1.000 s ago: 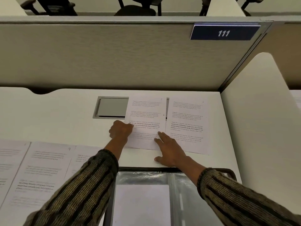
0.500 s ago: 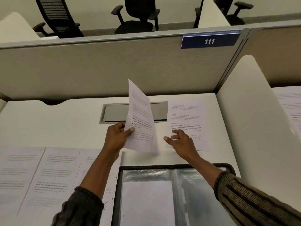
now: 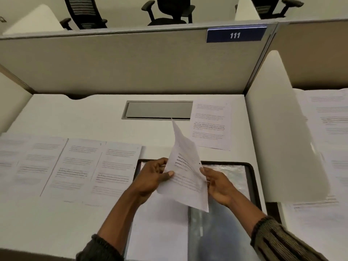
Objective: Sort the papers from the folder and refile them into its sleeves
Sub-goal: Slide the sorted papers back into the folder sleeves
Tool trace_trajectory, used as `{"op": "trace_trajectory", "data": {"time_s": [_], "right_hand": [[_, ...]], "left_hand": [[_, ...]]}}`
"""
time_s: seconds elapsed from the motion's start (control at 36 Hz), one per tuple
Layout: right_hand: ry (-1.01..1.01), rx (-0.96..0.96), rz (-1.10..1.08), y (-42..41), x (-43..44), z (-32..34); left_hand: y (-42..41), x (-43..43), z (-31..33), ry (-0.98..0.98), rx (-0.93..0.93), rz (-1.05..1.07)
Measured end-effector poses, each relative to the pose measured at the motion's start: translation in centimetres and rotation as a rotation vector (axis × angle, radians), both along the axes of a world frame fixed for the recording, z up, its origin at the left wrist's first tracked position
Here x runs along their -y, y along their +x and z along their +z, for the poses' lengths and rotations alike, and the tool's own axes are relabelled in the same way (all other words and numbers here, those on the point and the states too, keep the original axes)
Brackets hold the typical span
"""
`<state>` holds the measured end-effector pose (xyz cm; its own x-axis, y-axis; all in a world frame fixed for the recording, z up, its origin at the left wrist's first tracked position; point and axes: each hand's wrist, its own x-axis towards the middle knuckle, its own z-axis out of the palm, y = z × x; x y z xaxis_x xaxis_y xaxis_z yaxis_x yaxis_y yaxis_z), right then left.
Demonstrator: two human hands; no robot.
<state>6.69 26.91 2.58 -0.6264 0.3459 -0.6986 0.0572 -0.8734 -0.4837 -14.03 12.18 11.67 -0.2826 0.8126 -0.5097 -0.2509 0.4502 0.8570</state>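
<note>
I held one white printed paper sheet tilted up in the air, directly above the black-rimmed folder with clear plastic sleeves, which lay open on the white table in front of me. My left hand pinched the sheet's left edge, thumb on the printed face and fingers curled behind it. That kept the text turned towards me, I judge so that I could check where the page belonged. My right hand met the right edge with its fingers lightly bent; I could not tell whether it gripped or only steadied the sheet. The row of overlapping printed pages lay flat to my left, apparently spread so that each could be read. A single printed page lay apart at the back right. The folder's left sleeve already held a blank-looking white sheet.
</note>
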Motion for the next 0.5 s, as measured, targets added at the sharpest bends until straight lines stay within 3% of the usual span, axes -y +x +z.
{"op": "trace_trajectory", "data": {"time_s": [0.19, 0.36, 0.5], "right_hand": [[0.375, 0.152, -0.027, 5.5, 1.8, 1.0], [0.435, 0.124, 0.076, 9.1, 1.8, 2.4], [0.463, 0.183, 0.101, 10.2, 0.4, 2.4]], "left_hand": [[3.6, 2.7, -1.3, -0.119, -0.029, -0.013], [6.5, 2.7, -3.5, -0.248, -0.141, 0.306], [9.1, 2.4, -4.0, -0.221, -0.202, 0.381]]}}
